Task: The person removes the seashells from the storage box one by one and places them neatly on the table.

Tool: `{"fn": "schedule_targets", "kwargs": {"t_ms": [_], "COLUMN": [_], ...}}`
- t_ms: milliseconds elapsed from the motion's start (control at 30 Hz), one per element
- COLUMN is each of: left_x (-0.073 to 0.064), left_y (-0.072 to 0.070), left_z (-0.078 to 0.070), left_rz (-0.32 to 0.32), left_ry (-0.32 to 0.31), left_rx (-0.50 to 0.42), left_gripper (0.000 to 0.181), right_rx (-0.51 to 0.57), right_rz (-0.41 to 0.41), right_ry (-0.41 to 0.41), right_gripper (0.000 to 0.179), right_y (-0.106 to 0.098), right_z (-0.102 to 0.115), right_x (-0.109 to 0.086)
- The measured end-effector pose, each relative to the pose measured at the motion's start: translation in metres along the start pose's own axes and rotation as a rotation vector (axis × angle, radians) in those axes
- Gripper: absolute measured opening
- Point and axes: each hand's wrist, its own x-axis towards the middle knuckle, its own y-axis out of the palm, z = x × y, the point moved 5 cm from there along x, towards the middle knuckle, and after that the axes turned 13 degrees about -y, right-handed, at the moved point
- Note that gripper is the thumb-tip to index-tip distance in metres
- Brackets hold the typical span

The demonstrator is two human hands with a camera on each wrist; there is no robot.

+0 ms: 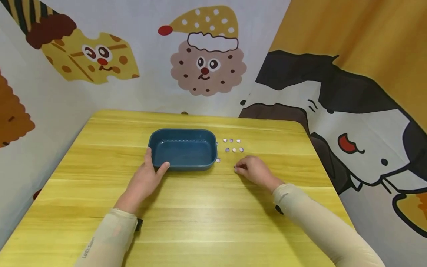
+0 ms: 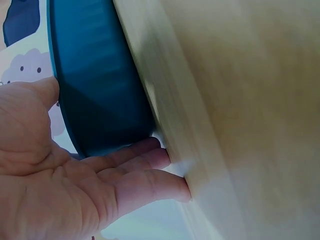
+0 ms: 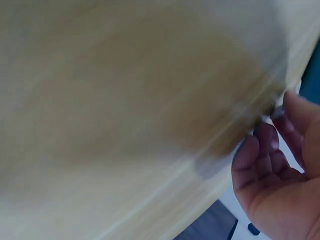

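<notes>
A dark teal rectangular plastic basin [image 1: 182, 167] stands on the table. At its left front corner rests my left hand [image 1: 144, 180], thumb on the front rim and fingers along the left end; the left wrist view shows this hand [image 2: 100, 185] spread, fingertips down at the tabletop. To the right of the basin, my right hand [image 1: 255, 170] pinches a tiny dark piece [image 1: 235, 167] between thumb and forefinger, low over the wood. The right wrist view shows that piece [image 3: 276, 113] blurred at the fingertips. Beyond this hand lie several small white and purple pieces [image 1: 234, 150] in two short rows.
One small purple and white piece [image 1: 218, 160] lies beside the basin's right wall, and another [image 1: 217, 144] is partly hidden behind its rim. The yellow wood-grain table [image 1: 200, 215] ends at the back against a cloth wall [image 1: 146, 92] printed with cartoon figures.
</notes>
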Motion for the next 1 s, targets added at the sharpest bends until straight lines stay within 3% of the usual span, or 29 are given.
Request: {"fn": "schedule_targets", "kwargs": {"t_ms": [267, 533, 733, 1000], "left_x": [-0.001, 0.000, 0.003, 0.004], "left_y": [0.006, 0.010, 0.010, 0.020], "left_z": [-0.001, -0.003, -0.001, 0.016], "left_rz": [0.001, 0.005, 0.008, 0.020], "left_ry": [0.008, 0.024, 0.028, 0.003], "left_rx": [-0.009, -0.006, -0.004, -0.015], "left_gripper": [0.105, 0.106, 0.104, 0.104], "right_rx": [-0.230, -0.294, -0.182, 0.020], "right_rz": [-0.050, -0.094, -0.136, -0.127], "right_ry": [-0.063, -0.064, -0.041, 0.088], "right_gripper": [0.012, 0.011, 0.015, 0.020], "right_y": [0.003, 0.003, -0.004, -0.017], "right_z": [0.009, 0.006, 0.002, -0.020], "right_x": [0.011, 0.010, 0.008, -0.008]}}
